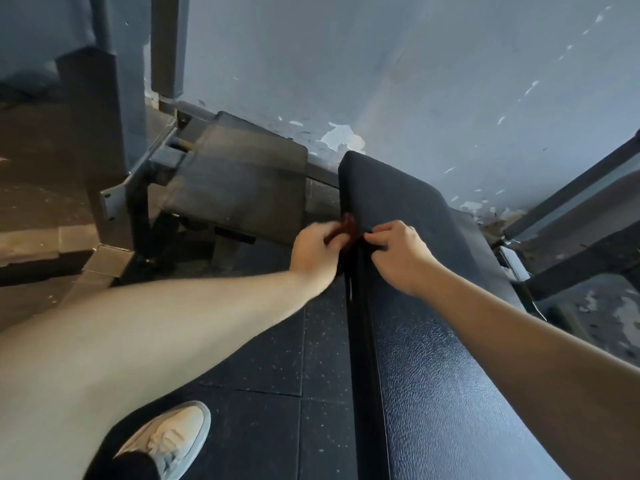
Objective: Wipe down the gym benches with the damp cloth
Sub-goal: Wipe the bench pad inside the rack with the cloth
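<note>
A long black padded gym bench [433, 341] runs from the lower right up toward the wall. A small dark red cloth [348, 226] sits at the bench's left edge, mostly hidden between my hands. My left hand [317, 254] grips the cloth from the left, fingers curled round it. My right hand [398, 254] rests on the bench top with its fingertips pinching the cloth at the edge. A second, dusty grey bench pad [242, 178] lies to the left.
A blue-grey wall [415, 81] with peeling paint stands just behind the benches. Metal machine frames [114, 188] stand at left, and another frame [571, 230] at right. Dark rubber floor tiles [270, 358] lie below; my white shoe [173, 438] is at the bottom.
</note>
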Available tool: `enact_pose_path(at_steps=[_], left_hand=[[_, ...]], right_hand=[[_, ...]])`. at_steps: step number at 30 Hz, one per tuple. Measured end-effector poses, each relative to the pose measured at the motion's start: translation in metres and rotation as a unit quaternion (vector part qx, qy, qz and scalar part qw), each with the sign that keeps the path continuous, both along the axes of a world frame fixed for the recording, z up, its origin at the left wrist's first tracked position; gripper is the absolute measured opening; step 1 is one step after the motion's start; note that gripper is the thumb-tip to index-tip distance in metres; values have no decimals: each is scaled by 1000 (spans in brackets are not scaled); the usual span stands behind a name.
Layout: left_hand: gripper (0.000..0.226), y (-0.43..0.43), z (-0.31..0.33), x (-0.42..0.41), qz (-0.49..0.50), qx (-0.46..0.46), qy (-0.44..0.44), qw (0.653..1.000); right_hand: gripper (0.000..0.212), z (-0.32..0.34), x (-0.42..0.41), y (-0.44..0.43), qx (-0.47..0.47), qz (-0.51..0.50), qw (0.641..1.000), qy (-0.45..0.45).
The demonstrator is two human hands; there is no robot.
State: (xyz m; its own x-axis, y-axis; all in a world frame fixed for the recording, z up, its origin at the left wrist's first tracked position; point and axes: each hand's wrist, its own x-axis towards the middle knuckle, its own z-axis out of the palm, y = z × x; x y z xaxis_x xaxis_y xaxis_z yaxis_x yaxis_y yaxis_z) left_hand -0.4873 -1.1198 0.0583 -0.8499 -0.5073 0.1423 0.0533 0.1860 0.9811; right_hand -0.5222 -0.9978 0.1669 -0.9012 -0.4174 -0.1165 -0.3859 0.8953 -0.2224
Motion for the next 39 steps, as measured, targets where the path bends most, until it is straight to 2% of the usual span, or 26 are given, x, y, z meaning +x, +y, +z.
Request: enact_pose_path(at_steps=[3,5,8,12,15,19,25,28,31,35,39], left_hand=[[12,14,-15,39,-37,44,-28,998],[11,17,-18,43,-44,38,-25,998],[11,7,-10,21,-18,32,-3,999],[15,0,-7,-11,11,40,-20,999],[20,6,-7,0,6,41,-11,999],[20,22,-12,44,-30,-4,-30,999],[20,22,-10,45,-22,-16,-41,999],[21,13,-3,21,-2,20,-30,999],[20,12,2,17,1,36,-33,999],[20,28,-4,54,-13,-10,-55,998],[18,40,-9,89,-39,-4,-53,998]], right_hand=[[42,-3,18,8,-2,5,999,35],[41,-8,32,15,7,11,999,44],[40,-13,41,19,25,24,998,44],[33,-12,40,13,20,16,999,41],[42,-10,38,13,35,19,999,31],[52,-9,34,14,44,20,999,17],[34,-12,32,17,3,13,1000,15],[28,-14,28,17,-3,12,1000,21],[36,-17,23,17,16,20,999,20],[46,-18,26,17,10,20,1000,21],[31,-20,30,19,-16,15,999,29]])
